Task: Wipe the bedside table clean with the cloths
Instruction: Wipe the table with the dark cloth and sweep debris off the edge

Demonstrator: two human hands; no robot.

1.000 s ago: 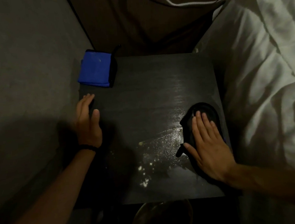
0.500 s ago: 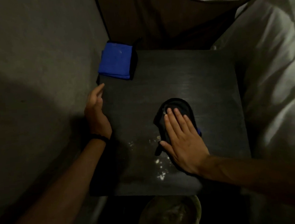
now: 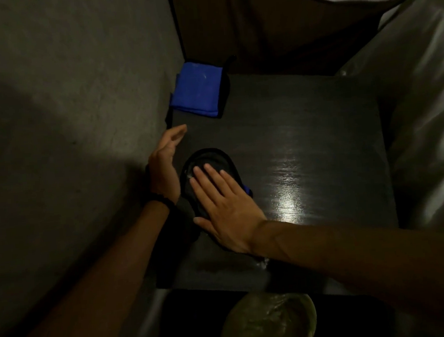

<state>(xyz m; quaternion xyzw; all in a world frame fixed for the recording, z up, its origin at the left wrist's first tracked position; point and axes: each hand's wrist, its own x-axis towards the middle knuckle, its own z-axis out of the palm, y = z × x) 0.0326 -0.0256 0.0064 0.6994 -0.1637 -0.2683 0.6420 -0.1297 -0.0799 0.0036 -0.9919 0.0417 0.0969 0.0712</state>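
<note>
We press our right hand (image 3: pixel 225 210), fingers flat, on the dark crumpled cloth (image 3: pixel 207 161) upon the black wooden bedside table (image 3: pixel 305 124); our left hand (image 3: pixel 163 167) rests released, fingers loosely extended, at its edge; a plastic-lined bin (image 3: pixel 267 321) sits below, contents indiscernible.

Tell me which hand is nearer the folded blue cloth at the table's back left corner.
Left. The left hand is at the table's left edge, just in front of the folded blue cloth; the right hand presses the dark cloth, farther forward.
</note>
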